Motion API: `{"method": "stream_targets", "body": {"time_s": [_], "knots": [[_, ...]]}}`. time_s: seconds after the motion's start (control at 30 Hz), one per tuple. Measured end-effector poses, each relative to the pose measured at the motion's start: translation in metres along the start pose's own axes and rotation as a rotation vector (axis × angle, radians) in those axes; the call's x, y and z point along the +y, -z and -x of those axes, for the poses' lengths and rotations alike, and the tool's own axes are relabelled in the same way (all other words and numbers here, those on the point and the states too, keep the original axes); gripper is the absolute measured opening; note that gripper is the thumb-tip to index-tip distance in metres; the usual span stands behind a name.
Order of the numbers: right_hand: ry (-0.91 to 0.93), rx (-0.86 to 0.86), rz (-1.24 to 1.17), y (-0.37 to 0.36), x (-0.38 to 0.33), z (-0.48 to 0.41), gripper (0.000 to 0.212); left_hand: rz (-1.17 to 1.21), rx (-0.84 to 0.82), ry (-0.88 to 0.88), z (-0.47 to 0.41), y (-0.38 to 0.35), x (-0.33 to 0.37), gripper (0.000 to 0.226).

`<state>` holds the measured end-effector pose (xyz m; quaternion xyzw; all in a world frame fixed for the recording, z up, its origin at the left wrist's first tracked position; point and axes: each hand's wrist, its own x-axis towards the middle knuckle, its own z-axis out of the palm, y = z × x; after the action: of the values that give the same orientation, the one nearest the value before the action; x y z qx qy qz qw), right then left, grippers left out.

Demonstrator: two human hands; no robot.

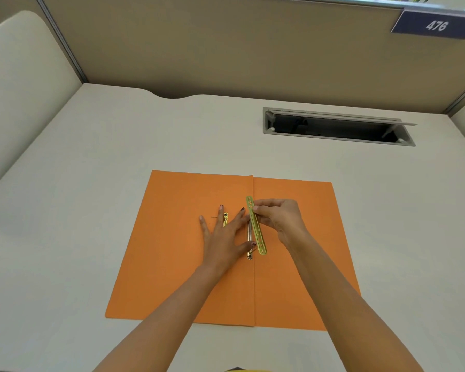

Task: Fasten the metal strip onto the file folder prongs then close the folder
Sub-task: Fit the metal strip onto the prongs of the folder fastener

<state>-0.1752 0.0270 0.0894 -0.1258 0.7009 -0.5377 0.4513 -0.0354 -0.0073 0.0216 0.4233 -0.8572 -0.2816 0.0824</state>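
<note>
The orange file folder (188, 264) lies open on the worktop (91, 157). The left hand (223, 237) presses flat, fingers released; the right hand (279, 218) pinches the brass metal strip (257, 226) just above the prongs (249, 234) at the fold. Fastening appears underway; next, the strip's holes need aligning over the prongs.

Prongs (249, 234) half hidden beneath left hand (222, 237); forearms cut off below.

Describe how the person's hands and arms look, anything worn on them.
Both forearms are bare: no sleeves, watch or bracelets show. The left hand has dark polish on its fingernails, seemingly with small patterns on some nails. The right hand shows no rings; its nails are mostly hidden. No gloves on either.
</note>
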Motion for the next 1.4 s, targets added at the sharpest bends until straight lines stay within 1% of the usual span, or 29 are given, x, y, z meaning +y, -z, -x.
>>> {"method": "stream_targets", "body": {"time_s": [0.23, 0.77, 0.97, 1.03, 1.1, 1.13, 1.23, 1.27, 1.3, 1.4], "knots": [[0.01, 0.007, 0.023, -0.001, 0.0, 0.001, 0.008, -0.003, 0.006, 0.0, 0.001, 0.001, 0.001, 0.064], [-0.027, 0.03, 0.117, -0.003, 0.003, -0.005, 0.01, 0.008, -0.012, 0.004, 0.003, 0.005, 0.004, 0.064], [-0.036, 0.037, 0.131, -0.003, 0.007, -0.008, 0.013, 0.084, -0.01, 0.035, 0.002, 0.01, 0.007, 0.067], [-0.04, 0.03, 0.141, -0.003, 0.009, -0.009, 0.011, 0.113, -0.018, 0.039, 0.002, 0.013, 0.008, 0.066], [-0.042, 0.031, 0.16, -0.003, 0.011, -0.011, 0.009, 0.143, -0.018, 0.047, 0.003, 0.015, 0.009, 0.061], [-0.044, 0.032, 0.163, -0.002, 0.011, -0.012, 0.009, 0.163, 0.002, 0.055, 0.004, 0.016, 0.009, 0.054], [-0.066, 0.029, 0.121, -0.001, 0.011, -0.015, 0.01, 0.28, 0.142, 0.113, 0.013, 0.019, 0.011, 0.022], [-0.07, 0.034, 0.118, -0.001, 0.011, -0.016, 0.01, 0.322, 0.174, 0.14, 0.018, 0.021, 0.012, 0.016], [-0.071, 0.036, 0.12, 0.0, 0.011, -0.016, 0.01, 0.351, 0.197, 0.162, 0.022, 0.022, 0.013, 0.015], [-0.077, 0.029, 0.104, -0.001, 0.012, -0.018, 0.01, 0.432, 0.2, 0.182, 0.038, 0.026, 0.017, 0.024]]}}
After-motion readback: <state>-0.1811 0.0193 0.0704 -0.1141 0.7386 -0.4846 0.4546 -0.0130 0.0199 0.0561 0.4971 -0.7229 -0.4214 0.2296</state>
